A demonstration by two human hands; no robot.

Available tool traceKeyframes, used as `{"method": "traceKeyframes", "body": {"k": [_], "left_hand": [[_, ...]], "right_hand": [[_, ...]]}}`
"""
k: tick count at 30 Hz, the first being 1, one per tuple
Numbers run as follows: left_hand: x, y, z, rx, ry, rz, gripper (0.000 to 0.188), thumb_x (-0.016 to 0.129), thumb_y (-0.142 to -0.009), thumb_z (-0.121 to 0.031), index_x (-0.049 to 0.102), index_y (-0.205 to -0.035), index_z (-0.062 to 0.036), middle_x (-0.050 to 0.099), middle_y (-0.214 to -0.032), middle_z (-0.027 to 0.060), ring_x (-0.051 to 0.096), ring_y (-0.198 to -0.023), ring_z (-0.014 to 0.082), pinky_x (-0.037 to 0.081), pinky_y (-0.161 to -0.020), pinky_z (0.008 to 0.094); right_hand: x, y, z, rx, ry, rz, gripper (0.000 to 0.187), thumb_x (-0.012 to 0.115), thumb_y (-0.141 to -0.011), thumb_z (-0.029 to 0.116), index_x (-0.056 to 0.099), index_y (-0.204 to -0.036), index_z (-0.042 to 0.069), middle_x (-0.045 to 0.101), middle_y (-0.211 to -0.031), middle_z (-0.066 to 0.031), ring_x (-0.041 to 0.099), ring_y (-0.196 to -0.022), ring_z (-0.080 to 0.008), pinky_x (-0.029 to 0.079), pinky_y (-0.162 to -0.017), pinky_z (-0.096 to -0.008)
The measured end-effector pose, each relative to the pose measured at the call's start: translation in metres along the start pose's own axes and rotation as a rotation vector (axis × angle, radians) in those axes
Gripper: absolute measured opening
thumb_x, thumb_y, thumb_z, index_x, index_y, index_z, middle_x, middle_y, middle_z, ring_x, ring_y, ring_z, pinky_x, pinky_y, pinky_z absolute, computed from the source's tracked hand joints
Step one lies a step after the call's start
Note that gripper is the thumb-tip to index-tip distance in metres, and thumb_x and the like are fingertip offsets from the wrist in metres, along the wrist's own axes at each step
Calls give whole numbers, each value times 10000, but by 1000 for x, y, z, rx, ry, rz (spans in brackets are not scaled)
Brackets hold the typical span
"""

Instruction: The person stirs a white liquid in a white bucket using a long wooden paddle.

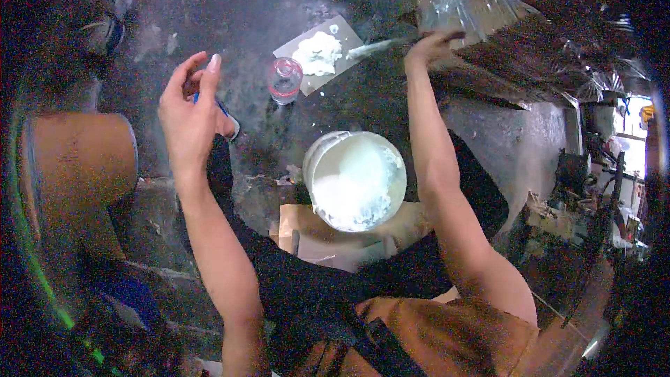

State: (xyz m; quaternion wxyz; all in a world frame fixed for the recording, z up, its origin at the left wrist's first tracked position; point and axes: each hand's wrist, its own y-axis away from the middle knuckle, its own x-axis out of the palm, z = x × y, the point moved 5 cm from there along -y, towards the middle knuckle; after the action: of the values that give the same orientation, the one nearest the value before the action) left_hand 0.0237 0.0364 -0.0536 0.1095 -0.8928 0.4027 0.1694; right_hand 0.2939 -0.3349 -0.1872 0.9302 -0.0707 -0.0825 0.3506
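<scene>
My left hand (190, 105) is raised at the left, its thumb up and fingers loosely bent, with nothing seen in it. At the upper right, my right hand (431, 50) is blurred; a long, pale, stick-like tool (377, 49) runs from it toward a grey sheet (315, 86). A white heap (317, 52) of powder or paste lies on that sheet. Beside it stands a clear container (285, 84) with red rings. Between my legs is a white bucket (400, 178) with white material inside, brightly lit.
A brown cardboard drum (84, 146) stands at the left. Flattened cardboard (286, 218) lies under the bucket's near side. Plastic-wrapped stacked sheets (488, 0) fill the upper right. White smears mark the dark floor (230, 7). Clutter (558, 216) sits at the far right.
</scene>
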Motion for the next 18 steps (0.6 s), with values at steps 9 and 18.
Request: {"method": "traceKeyframes", "body": {"k": [9,18], "left_hand": [[19,-5,-20,-44,-7,55,364,683,-867,-264,621,-1130,-19,608,-771,14,492,-524,46,384,-472,213],[10,-5,-20,-31,-168,22,399,691,-836,-329,650,-1097,-30,669,-835,67,612,-754,147,479,-736,292]], "right_hand": [[-2,-15,10,-112,491,579,515,576,-904,432,570,-839,-80,646,-686,-175,655,-606,-251,522,-552,-352],[-62,-5,14,233,204,279,522,549,-927,333,453,-931,-179,645,-741,-247,663,-565,-291,566,-488,-354]]}}
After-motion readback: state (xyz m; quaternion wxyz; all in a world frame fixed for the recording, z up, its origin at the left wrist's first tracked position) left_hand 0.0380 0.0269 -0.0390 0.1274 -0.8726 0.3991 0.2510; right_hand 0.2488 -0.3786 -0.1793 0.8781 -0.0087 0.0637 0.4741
